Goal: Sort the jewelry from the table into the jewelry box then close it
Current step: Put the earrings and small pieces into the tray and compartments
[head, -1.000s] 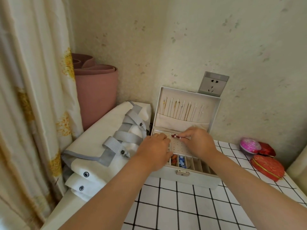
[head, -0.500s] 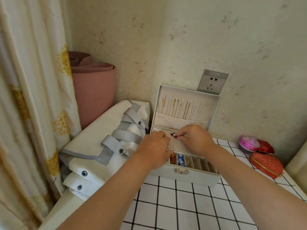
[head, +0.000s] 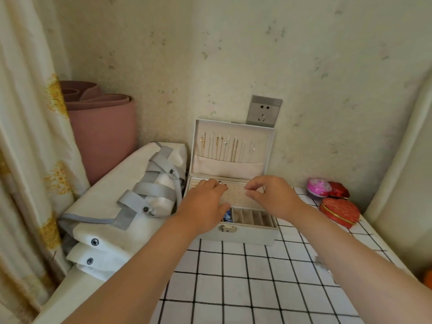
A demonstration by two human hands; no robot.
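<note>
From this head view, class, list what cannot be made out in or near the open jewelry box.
- Box front-left slots: covered by the left hand.
- Right hand: fingers pinched, any piece between them too small to tell.
- Chains in the lid: too fine to count.
- Small pieces by the right forearm: blurred.
- Orange thing: cut off by the right edge.

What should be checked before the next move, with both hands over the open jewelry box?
1. Jewelry box lid open and upright: ok.
2. Red earring seated on the perforated earring pad: cannot tell, the left hand covers part of it.
3. Right hand free for the next piece: cannot tell; its thumb and forefinger are pinched, nothing visible between them.
4. Ring slots at the front clear: ok, mostly empty.
5. Jewelry left on the tiled table: not ok, a small silvery piece lies by the right forearm.
6. Latch unobstructed: ok.
</note>
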